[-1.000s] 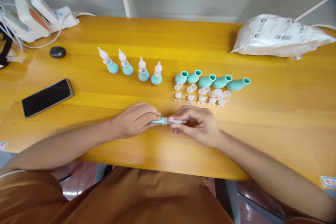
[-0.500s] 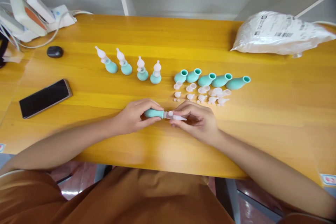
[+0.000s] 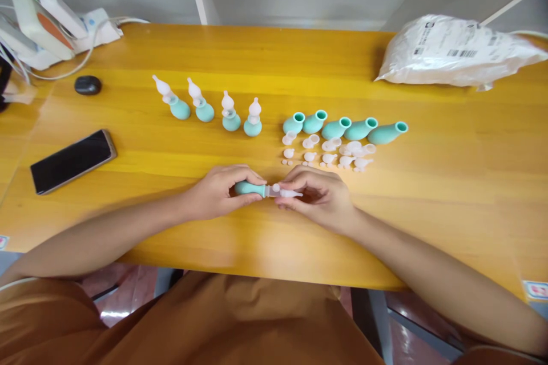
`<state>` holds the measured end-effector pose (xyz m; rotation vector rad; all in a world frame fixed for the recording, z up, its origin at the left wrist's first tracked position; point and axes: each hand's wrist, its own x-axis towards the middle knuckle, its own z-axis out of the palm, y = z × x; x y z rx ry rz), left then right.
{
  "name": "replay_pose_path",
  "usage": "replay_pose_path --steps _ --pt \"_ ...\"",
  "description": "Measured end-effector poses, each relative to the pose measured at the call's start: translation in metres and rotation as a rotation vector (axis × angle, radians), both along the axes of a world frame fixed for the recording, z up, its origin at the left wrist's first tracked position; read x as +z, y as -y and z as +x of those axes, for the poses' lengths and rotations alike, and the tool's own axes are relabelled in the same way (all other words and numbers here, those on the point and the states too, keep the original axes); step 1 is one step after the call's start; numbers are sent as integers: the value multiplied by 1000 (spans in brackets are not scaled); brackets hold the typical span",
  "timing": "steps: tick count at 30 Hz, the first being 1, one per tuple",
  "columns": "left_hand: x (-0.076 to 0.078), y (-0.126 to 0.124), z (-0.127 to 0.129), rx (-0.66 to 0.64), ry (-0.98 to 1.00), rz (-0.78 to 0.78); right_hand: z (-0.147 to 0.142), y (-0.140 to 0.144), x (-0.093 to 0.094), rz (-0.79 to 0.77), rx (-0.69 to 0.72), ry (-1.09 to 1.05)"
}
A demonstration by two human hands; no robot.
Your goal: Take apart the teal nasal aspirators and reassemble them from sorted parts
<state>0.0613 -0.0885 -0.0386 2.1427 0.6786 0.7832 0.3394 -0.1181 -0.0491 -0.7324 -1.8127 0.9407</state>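
While pinching at frame centre, left hand (image 3: 214, 193) is gripping the soft-looking teal rubber bulb (image 3: 249, 187); right hand (image 3: 323, 198) is nipping its light translucent white plastic nozzle (image 3: 286, 193).

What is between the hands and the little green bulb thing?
Nothing visible. The left hand already grips the teal bulb, and the right hand pinches the clear tip at its neck. Both are touching it directly.
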Motion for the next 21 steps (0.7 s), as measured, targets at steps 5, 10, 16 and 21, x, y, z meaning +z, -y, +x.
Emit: replay_pose_path --steps 5,10,16,21 --pt "-2 0 0 -30 11 68 0 1 1 60 -1 25" --pt "-2 0 -1 -46 -11 111 0 3 1 127 12 46" --pt "-1 1 -2 -78 -7 179 3 6 1 188 30 107" --pt "0 1 -1 -99 8 208 4 7 3 269 64 156"
